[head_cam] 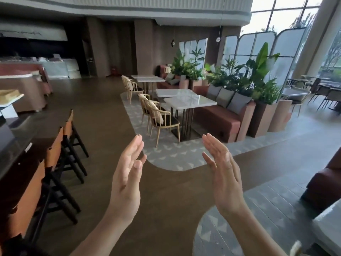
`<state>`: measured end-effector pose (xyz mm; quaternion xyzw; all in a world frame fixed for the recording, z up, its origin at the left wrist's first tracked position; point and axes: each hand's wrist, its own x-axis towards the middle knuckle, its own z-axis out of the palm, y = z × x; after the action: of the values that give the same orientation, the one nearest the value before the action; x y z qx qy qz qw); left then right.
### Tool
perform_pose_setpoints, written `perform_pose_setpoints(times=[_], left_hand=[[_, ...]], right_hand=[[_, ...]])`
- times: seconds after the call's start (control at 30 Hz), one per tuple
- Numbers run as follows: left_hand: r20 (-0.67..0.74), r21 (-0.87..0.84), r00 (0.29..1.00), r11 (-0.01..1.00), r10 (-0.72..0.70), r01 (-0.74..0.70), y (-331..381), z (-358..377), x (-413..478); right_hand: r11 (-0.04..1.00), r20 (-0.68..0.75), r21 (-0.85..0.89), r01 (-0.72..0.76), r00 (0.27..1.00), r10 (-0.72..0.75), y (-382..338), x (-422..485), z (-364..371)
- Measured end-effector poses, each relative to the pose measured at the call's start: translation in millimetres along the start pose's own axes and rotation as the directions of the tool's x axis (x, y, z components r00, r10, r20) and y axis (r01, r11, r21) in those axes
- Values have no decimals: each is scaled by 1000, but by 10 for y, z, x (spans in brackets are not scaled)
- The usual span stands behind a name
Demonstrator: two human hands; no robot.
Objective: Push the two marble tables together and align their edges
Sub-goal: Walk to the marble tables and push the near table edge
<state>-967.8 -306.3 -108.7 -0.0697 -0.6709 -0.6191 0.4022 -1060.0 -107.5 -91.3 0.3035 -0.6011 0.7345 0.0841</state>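
Left hand (127,174), right hand (224,172) flat, empty, marble tables (190,102) well beyond

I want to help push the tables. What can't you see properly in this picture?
- Head view: whether the near marble table touches the far marble table; the near top overlaps the seam.
- Far table's legs: hidden by the chairs.
- Table at bottom right: cut off by the frame edge.

The near marble table (190,102) hides part of the far marble table (175,92); both forearms are cut off below.
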Motion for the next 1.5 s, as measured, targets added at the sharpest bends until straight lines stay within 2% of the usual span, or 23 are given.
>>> perform_pose_setpoints(times=[0.33,0.43,0.73,1.0,1.13,1.3,1.5], left_hand=[[-9,71,999,997,-32,32,-2232,-125,2213],[-30,80,998,995,-53,55,-2895,-150,2993],[-69,107,997,993,-45,52,-4420,-473,5351],[-71,72,997,997,-9,14,-6173,-1347,7327],[-17,60,999,997,-41,42,-6867,-1843,8343],[23,34,997,997,-72,71,-7686,-2336,9591],[49,18,997,998,-66,65,-8996,-2885,11062]], right_hand=[[998,-9,19,-57,998,58,2161,2386,369],[996,43,22,-84,996,83,2786,3266,507],[996,82,35,-80,994,77,4143,5810,1236],[999,52,28,-33,998,32,5738,7794,2355],[999,18,-10,-32,999,33,6330,8760,2897],[999,-33,-8,-51,998,50,7081,9862,3526],[996,-83,13,-87,993,88,8325,11221,4272]])
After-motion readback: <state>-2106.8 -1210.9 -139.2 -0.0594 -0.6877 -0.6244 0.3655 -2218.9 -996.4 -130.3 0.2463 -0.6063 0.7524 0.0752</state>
